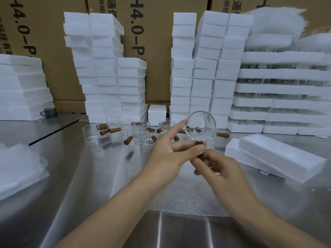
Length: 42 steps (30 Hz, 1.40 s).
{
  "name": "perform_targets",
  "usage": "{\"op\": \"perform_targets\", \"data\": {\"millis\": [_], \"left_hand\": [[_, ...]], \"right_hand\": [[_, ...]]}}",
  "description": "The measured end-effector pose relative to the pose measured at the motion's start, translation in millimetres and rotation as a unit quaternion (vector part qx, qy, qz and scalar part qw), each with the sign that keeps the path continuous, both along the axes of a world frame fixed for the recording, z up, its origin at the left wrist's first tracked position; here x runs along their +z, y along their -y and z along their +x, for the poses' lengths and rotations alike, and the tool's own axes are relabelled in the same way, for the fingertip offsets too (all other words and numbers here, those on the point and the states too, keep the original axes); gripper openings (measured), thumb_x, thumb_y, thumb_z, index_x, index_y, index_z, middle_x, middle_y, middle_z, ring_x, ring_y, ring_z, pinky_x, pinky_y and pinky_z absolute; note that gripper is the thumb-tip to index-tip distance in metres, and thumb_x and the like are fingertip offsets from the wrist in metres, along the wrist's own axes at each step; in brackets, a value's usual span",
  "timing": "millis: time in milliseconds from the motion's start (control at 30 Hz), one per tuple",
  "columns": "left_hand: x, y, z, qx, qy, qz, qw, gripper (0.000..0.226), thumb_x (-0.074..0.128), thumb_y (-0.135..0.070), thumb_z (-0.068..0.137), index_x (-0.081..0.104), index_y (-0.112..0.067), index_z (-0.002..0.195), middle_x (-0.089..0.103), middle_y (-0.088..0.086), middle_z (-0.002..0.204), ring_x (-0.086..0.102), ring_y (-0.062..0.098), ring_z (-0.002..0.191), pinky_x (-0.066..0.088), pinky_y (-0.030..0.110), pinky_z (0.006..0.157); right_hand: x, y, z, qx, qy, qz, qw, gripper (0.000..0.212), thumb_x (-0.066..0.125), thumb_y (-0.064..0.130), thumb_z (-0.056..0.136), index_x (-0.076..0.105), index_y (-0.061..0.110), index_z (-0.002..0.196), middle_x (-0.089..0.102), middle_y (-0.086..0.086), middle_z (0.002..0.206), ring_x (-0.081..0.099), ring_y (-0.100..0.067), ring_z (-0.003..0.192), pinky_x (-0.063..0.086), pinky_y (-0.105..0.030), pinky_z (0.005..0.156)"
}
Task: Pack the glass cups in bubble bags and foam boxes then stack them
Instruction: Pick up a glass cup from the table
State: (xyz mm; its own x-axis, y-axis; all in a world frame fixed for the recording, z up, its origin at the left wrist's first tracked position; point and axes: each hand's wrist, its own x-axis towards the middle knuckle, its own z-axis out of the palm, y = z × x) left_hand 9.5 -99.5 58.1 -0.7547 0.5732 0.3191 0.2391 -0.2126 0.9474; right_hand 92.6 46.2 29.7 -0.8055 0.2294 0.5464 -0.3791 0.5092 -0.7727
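A clear glass cup [201, 127] with a brown wooden handle [200, 149] is held up over the middle of the steel table, its mouth turned toward me. My right hand [216, 167] grips the handle from below. My left hand [170, 149] pinches the handle with thumb and finger, and its index finger reaches up to the cup's rim. Several more glass cups [141, 132] with brown handles stand and lie behind my hands. A flat pile of bubble bags [19, 167] lies at the left edge. Two long foam boxes [279, 156] lie stacked at the right.
Tall stacks of white foam boxes [114, 76] line the back of the steel table [100, 185], in front of brown cartons [44, 33]. At the right stand foam trays [279, 90] layered with glassware. A small dark cup [49, 111] sits at the back left.
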Motion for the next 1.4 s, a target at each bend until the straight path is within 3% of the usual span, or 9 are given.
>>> {"op": "perform_targets", "data": {"millis": [167,267,467,567,700,800,900,1233,1400], "left_hand": [[2,-1,3,-0.004,-0.004,0.011,1.0,0.081,0.081,-0.026,0.094,0.035,-0.047,0.158,0.08,-0.001,0.123,0.072,0.013,0.123,0.04,0.04,0.117],[4,-2,5,-0.014,0.01,0.037,0.999,0.082,0.079,-0.031,0.094,0.033,-0.043,0.161,0.078,-0.002,0.129,0.07,0.014,0.126,0.044,0.038,0.104],[8,-4,11,-0.055,-0.017,0.021,0.998,0.049,0.076,-0.031,0.096,0.063,-0.028,0.143,0.077,-0.006,0.131,0.071,0.004,0.116,0.05,0.021,0.093],[8,-3,13,-0.043,-0.014,0.024,0.999,0.047,0.079,-0.036,0.092,0.071,-0.026,0.137,0.079,-0.004,0.126,0.071,0.004,0.114,0.052,0.013,0.089],[1,-5,12,0.009,0.01,0.042,0.999,0.032,0.079,-0.033,0.09,0.082,-0.02,0.12,0.082,0.006,0.11,0.072,0.013,0.102,0.056,0.036,0.102],[-4,-9,15,0.044,0.035,0.056,0.997,0.02,0.081,-0.026,0.093,0.083,-0.019,0.112,0.083,0.0,0.103,0.077,0.008,0.094,0.055,0.016,0.082],[-8,-13,19,0.075,0.041,0.081,0.993,0.022,0.084,-0.019,0.091,0.082,-0.011,0.111,0.084,0.001,0.1,0.077,0.002,0.087,0.051,0.007,0.07],[-8,-17,23,0.097,0.039,0.092,0.99,0.022,0.085,-0.021,0.09,0.081,-0.012,0.109,0.083,0.0,0.099,0.078,0.004,0.091,0.051,0.007,0.07],[-1,-12,20,0.084,0.036,0.071,0.993,0.043,0.088,-0.025,0.086,0.069,-0.027,0.124,0.082,-0.008,0.108,0.077,0.002,0.1,0.053,0.025,0.082]], "right_hand": [[2,1,2,0.003,-0.022,-0.01,1.0,0.017,0.065,0.037,0.099,0.076,0.026,0.094,0.069,0.001,0.072,0.068,-0.007,0.071,0.043,-0.014,0.064],[9,-1,5,0.033,-0.053,-0.041,0.997,0.022,0.059,0.042,0.105,0.075,0.028,0.106,0.07,0.001,0.076,0.067,-0.011,0.076,0.046,-0.017,0.068],[15,-2,11,0.088,-0.103,-0.087,0.987,0.043,0.032,0.038,0.11,0.073,0.03,0.114,0.069,-0.01,0.083,0.063,-0.022,0.077,0.048,-0.031,0.068],[14,-2,8,0.101,-0.072,-0.114,0.986,0.046,0.031,0.041,0.109,0.074,0.03,0.117,0.067,-0.01,0.085,0.062,-0.02,0.075,0.048,-0.031,0.065],[3,1,2,0.116,0.003,-0.118,0.986,0.052,0.032,0.05,0.107,0.071,0.016,0.109,0.069,-0.01,0.083,0.064,-0.02,0.075,0.047,-0.034,0.065],[-3,4,0,0.114,0.031,-0.109,0.987,0.047,0.034,0.054,0.105,0.069,0.023,0.115,0.068,-0.008,0.075,0.065,-0.018,0.075,0.047,-0.036,0.066],[-5,4,-1,0.111,0.04,-0.103,0.988,0.047,0.036,0.053,0.105,0.066,0.018,0.115,0.068,-0.008,0.073,0.065,-0.018,0.073,0.047,-0.037,0.066],[-3,5,-3,0.115,0.042,-0.106,0.987,0.046,0.036,0.048,0.104,0.067,0.017,0.118,0.067,-0.006,0.071,0.064,-0.017,0.071,0.047,-0.034,0.064],[1,-4,-3,0.09,0.013,-0.135,0.987,0.031,0.038,0.035,0.114,0.066,0.022,0.114,0.067,-0.007,0.071,0.063,-0.017,0.07,0.046,-0.031,0.062]]}}
